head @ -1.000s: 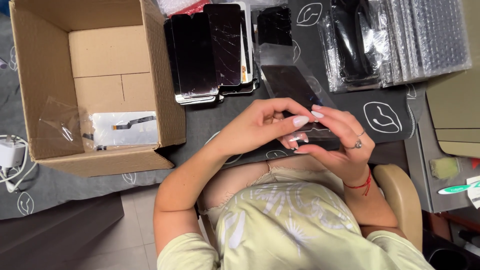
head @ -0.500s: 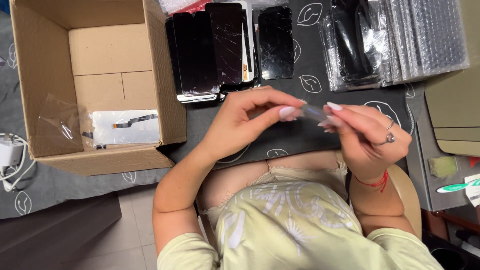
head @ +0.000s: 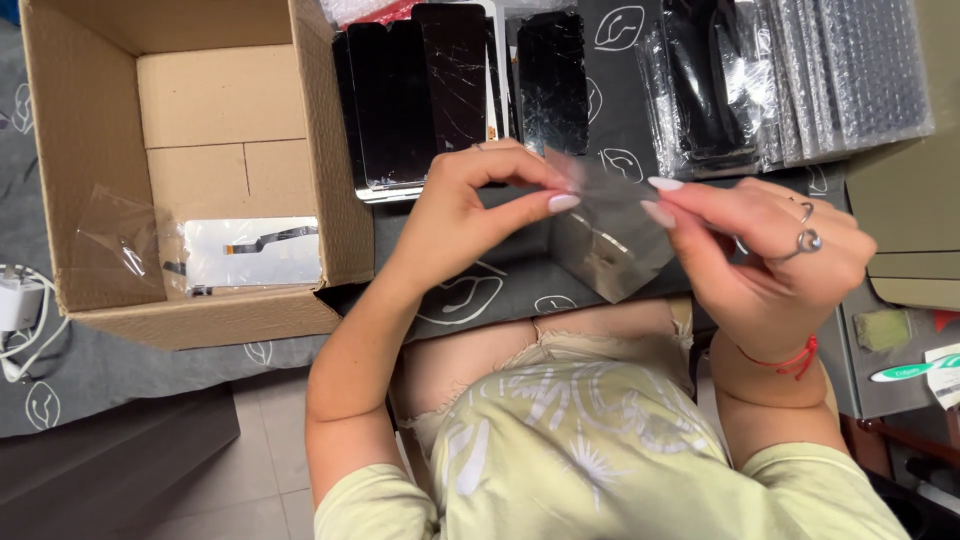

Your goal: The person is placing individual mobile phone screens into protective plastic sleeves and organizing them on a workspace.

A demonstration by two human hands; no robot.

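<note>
Held between both hands, above the dark mat and close to the body: a thin clear film sheet, shiny and half transparent. Left hand closed in a narrow pinch on the upper left edge of the sheet, thumb and index finger pressed together on it. Right hand pinched on the right edge, fingertips tight on the film, two rings visible on this hand (also a red thread at the wrist). Long axis of the sheet ran from upper left down to lower right, slightly tilted, with the lower corner pointing down toward the lap. Surface turned up toward the camera.

Behind the hands, lying flat on the mat: a row of black phone screens, some cracked. Farther right, packs in bubble wrap. At the left, an open cardboard box with one white-backed screen part and a clear bag inside. At the far left edge, a white charger with its cable.
</note>
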